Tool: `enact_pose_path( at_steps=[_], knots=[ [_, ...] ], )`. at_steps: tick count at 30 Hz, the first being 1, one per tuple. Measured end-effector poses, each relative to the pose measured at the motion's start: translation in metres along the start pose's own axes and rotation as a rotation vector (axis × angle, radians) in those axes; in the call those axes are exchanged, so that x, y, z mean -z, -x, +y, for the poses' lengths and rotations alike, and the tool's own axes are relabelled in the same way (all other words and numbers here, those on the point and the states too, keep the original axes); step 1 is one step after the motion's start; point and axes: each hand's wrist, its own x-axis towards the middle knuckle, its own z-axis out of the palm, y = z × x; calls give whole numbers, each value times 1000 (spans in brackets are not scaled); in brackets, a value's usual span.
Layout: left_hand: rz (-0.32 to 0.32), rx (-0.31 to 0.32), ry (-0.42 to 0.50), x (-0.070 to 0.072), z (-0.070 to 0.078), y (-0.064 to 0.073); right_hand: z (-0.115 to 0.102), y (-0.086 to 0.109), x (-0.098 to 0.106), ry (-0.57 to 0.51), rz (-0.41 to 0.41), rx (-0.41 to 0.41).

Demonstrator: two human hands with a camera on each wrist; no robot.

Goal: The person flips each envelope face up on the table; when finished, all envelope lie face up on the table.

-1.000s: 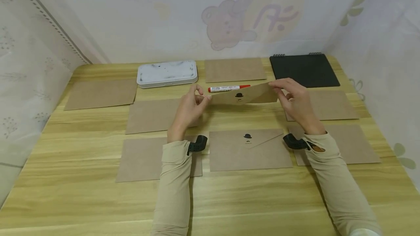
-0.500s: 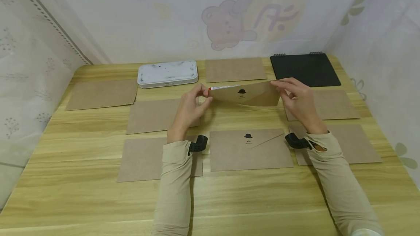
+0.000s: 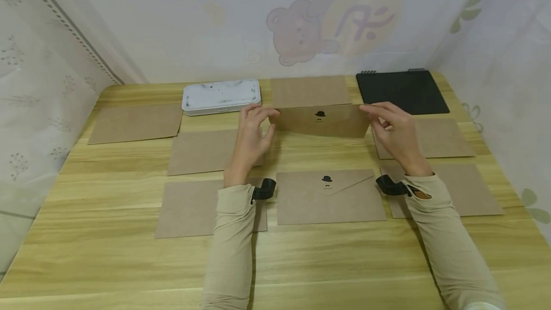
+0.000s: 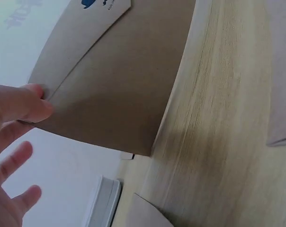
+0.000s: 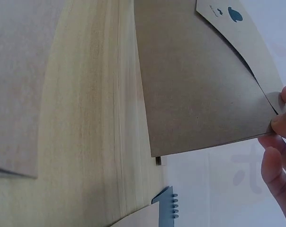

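Note:
A brown kraft envelope [image 3: 297,122] with a printed hat and moustache on its flap hangs upright above the middle of the table, its flap side towards me. My left hand [image 3: 253,135] pinches its upper left corner between thumb and fingers, the other fingers spread apart in the left wrist view. At the opposite upper corner, my right hand [image 3: 396,130] pinches the envelope between thumb and fingertips. The flap [image 5: 247,42] lies down along a slanting edge in the right wrist view. A second envelope [image 3: 331,207] with the same print lies flap up on the table, nearer me.
Several plain brown envelopes lie around on the wooden table [image 3: 327,262], such as one at left [image 3: 185,209] and one at right [image 3: 478,193]. Along the back are a white tin case [image 3: 221,94], another brown envelope [image 3: 310,90] and a black spiral notebook [image 3: 404,91].
My left hand has risen with its corner, so the envelope's top edge has come nearly level. A red and white marker, seen behind the envelope earlier, is now hidden. My right hand has barely moved.

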Motion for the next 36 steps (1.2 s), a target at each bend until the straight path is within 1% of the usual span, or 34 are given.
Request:
enact_pose_path(
  at_steps=[5,11,19,28,32,36],
  knots=[
    [13,10,-23,0,1,1,-1,-1,1,2,1,-4],
    [7,6,-42,0,2,0,-2,-2,3,9,2,-17],
    [-8,-13,-107,-3,3,-1,-4,-2,4,-4,-4,-76],
    [0,-14,-121,-6,2,0,-2,1,3,-1,-71,-105],
    [-9,-17,-145,-6,2,0,-1,2,2,13,-101,-114],
    [-15,-7,-170,-7,3,1,1,3,3,37,-144,-122]
  ],
)
